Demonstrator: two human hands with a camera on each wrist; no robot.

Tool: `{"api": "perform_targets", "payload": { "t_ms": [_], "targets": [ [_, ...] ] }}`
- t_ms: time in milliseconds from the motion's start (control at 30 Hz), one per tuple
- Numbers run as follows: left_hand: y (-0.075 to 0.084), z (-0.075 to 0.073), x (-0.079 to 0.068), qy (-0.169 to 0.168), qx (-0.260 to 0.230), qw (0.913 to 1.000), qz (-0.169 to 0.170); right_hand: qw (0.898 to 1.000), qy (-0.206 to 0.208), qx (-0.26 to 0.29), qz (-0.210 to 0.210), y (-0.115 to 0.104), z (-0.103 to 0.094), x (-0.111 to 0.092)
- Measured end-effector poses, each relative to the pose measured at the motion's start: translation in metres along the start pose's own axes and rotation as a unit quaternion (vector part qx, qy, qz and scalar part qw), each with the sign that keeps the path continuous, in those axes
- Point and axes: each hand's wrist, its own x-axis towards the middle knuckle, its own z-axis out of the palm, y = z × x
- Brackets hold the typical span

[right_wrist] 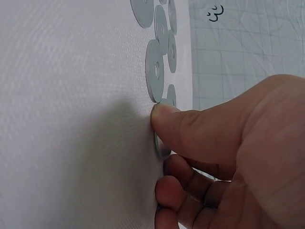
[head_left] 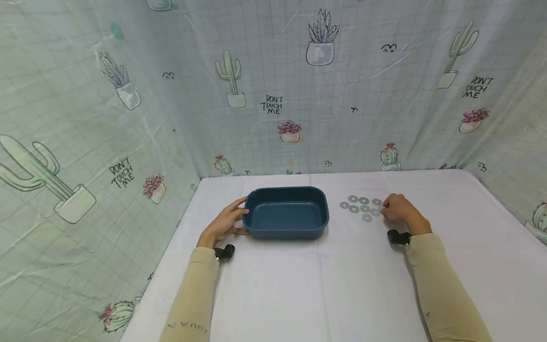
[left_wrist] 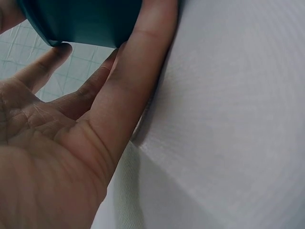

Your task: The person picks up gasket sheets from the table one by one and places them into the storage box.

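Note:
A dark blue rectangular bin (head_left: 286, 234) stands on the white table. My left hand (head_left: 226, 221) is at its left end, with spread, mostly straight fingers touching the wall and rim. In the left wrist view, the hand (left_wrist: 71, 124) lies against the teal-looking bin (left_wrist: 86, 21). On the right, my right hand (head_left: 399, 209) pinches a flat grey washer (right_wrist: 163, 147) between thumb and fingers, down at the cloth. The thumb hides part of this washer. Several more grey washers (head_left: 353, 209) lie flat just left of that hand; another washer (right_wrist: 155, 71) lies just beyond the thumb.
A white cloth covers the table (head_left: 273, 285). Cactus-printed curtains (head_left: 265, 57) hang behind and along the sides. Black wrist cameras are strapped on both wrists, the left camera (head_left: 225, 251) and the right camera (head_left: 398, 237), close above the table.

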Motion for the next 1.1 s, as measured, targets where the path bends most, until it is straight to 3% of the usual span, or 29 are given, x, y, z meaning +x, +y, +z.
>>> {"api": "perform_targets", "payload": {
  "t_ms": [467,733,1100],
  "targets": [
    [0.0,0.0,-0.002,-0.001,0.0,1.0,0.0,0.999,-0.016,0.032,0.035,-0.007,-0.008,-0.006],
    [-0.001,0.0,-0.001,-0.002,-0.001,1.0,0.002,0.999,-0.003,0.035,0.023,-0.004,-0.009,-0.004],
    [0.0,0.0,-0.001,0.006,-0.005,1.0,-0.002,0.996,0.01,0.093,0.016,0.001,-0.011,-0.001]
  ]
}}
